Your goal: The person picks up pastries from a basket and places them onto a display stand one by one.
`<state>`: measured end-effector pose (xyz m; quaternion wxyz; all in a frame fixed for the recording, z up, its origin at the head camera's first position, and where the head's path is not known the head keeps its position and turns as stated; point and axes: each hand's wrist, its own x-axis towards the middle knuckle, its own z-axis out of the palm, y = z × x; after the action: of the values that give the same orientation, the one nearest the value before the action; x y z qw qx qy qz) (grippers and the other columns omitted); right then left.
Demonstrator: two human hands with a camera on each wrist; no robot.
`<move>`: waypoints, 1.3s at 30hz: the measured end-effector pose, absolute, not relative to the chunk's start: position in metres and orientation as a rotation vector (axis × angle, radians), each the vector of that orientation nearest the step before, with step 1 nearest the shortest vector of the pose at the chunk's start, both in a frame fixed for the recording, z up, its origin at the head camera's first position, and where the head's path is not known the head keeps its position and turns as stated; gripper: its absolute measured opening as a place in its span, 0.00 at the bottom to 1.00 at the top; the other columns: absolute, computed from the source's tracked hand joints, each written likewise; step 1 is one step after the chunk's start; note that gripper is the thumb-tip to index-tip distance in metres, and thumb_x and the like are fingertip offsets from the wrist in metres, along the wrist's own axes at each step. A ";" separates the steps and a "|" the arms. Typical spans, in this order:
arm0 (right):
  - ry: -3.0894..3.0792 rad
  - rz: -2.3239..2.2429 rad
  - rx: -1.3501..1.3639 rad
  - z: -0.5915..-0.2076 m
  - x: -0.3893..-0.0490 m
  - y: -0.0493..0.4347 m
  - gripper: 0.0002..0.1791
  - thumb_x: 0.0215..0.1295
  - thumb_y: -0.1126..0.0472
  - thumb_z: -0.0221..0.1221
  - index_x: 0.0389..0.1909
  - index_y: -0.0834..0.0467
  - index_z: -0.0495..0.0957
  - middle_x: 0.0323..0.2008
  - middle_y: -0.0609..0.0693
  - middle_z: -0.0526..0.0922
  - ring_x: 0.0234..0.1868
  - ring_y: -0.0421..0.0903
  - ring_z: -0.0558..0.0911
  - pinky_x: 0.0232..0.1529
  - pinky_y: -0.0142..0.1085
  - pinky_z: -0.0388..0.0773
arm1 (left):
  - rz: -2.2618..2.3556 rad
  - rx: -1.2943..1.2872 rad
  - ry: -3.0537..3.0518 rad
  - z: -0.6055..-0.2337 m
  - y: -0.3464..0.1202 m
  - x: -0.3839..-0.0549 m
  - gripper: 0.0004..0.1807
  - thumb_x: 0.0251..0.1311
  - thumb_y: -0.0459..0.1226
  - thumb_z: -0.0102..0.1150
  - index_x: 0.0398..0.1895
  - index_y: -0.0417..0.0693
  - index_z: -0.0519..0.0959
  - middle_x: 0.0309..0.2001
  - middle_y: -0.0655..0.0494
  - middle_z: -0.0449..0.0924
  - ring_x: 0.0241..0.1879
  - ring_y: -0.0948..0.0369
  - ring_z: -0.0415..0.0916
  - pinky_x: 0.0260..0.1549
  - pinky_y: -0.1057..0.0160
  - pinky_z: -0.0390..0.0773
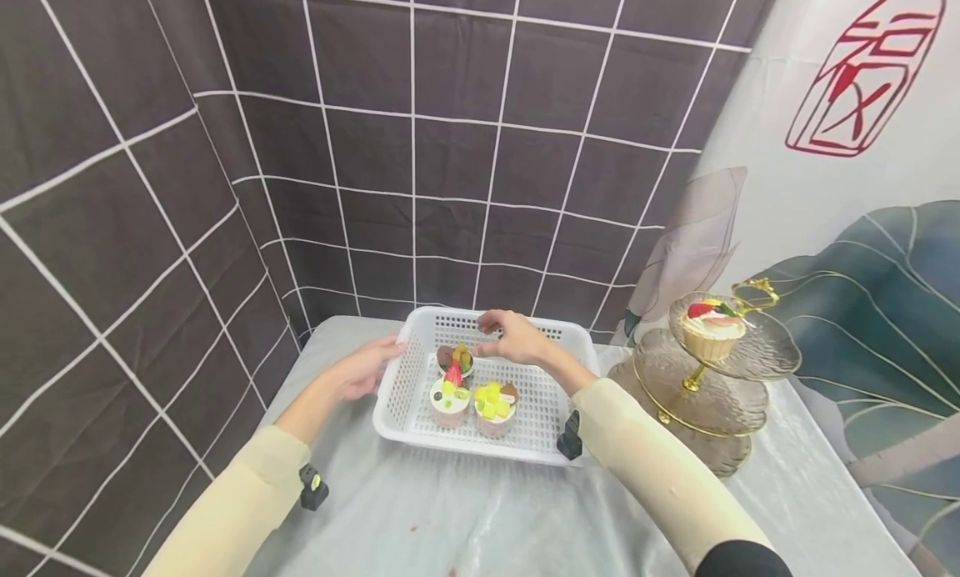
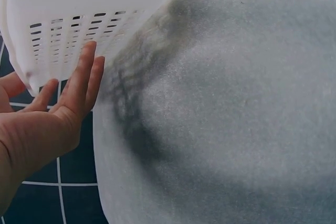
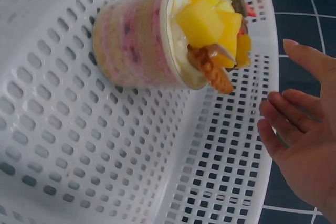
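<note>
A white perforated plastic basket point(image 1: 487, 454) sits on the table. Inside stand three dessert cups: one topped with yellow fruit cubes point(image 1: 495, 406), one with a strawberry and cream point(image 1: 450, 400), and a darker-topped one point(image 1: 454, 360) behind them. My left hand point(image 1: 362, 370) is at the basket's left end, its fairly straight fingers against the outer wall point(image 2: 100, 30). Over the back rim hovers my right hand point(image 1: 517, 337), fingers loosely bent and nothing between them. In the right wrist view its fingertips point(image 3: 273, 100) come close to the rim; contact cannot be told.
A tiered amber glass stand point(image 1: 701, 431) with gold fittings is to the right of the basket. On its top tier sits a cream-topped cupcake point(image 1: 712, 331) with fruit. Dark cloth with white grid lines point(image 1: 450, 160) hangs behind the table point(image 1: 420, 510).
</note>
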<state>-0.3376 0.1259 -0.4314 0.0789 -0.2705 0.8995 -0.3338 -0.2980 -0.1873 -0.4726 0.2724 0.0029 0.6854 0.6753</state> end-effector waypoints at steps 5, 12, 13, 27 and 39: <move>2.647 -0.894 -0.839 -0.440 -0.343 0.120 0.34 0.60 0.58 0.75 0.64 0.69 0.77 0.59 0.60 0.84 0.61 0.56 0.82 0.67 0.48 0.78 | 1.814 0.025 1.853 -0.474 -0.185 -0.297 0.34 0.85 0.47 0.40 0.86 0.47 0.50 0.79 0.35 0.61 0.75 0.33 0.63 0.64 0.34 0.75; 2.590 -0.764 -0.855 -0.450 -0.346 0.103 0.39 0.58 0.60 0.76 0.69 0.68 0.73 0.64 0.61 0.80 0.66 0.57 0.78 0.71 0.50 0.74 | 1.809 0.017 1.863 -0.473 -0.187 -0.298 0.34 0.85 0.48 0.39 0.86 0.48 0.50 0.78 0.35 0.62 0.75 0.33 0.63 0.64 0.34 0.75; 2.589 -0.750 -0.858 -0.451 -0.346 0.101 0.40 0.58 0.60 0.77 0.69 0.68 0.73 0.64 0.61 0.80 0.66 0.57 0.78 0.71 0.50 0.74 | 1.808 0.014 1.863 -0.473 -0.187 -0.298 0.33 0.85 0.48 0.39 0.86 0.48 0.50 0.78 0.35 0.62 0.75 0.33 0.63 0.64 0.33 0.75; 2.607 -0.489 -1.017 -0.457 -0.349 0.080 0.38 0.58 0.64 0.76 0.69 0.66 0.74 0.62 0.59 0.82 0.65 0.56 0.79 0.70 0.48 0.74 | 1.817 -0.027 1.846 -0.473 -0.189 -0.296 0.33 0.85 0.47 0.40 0.86 0.49 0.51 0.78 0.36 0.62 0.75 0.33 0.62 0.65 0.33 0.74; 2.632 -0.388 -0.999 -0.457 -0.350 0.080 0.37 0.57 0.63 0.77 0.68 0.63 0.75 0.58 0.57 0.83 0.60 0.53 0.81 0.68 0.47 0.77 | 1.808 -0.030 1.846 -0.474 -0.188 -0.300 0.34 0.85 0.48 0.40 0.86 0.49 0.51 0.76 0.35 0.65 0.72 0.34 0.68 0.60 0.34 0.79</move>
<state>-0.3497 0.0797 -0.4575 0.1494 -0.3477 0.9157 -0.1351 -0.2999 -0.1882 -0.4737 0.2751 -0.0113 0.6867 0.6728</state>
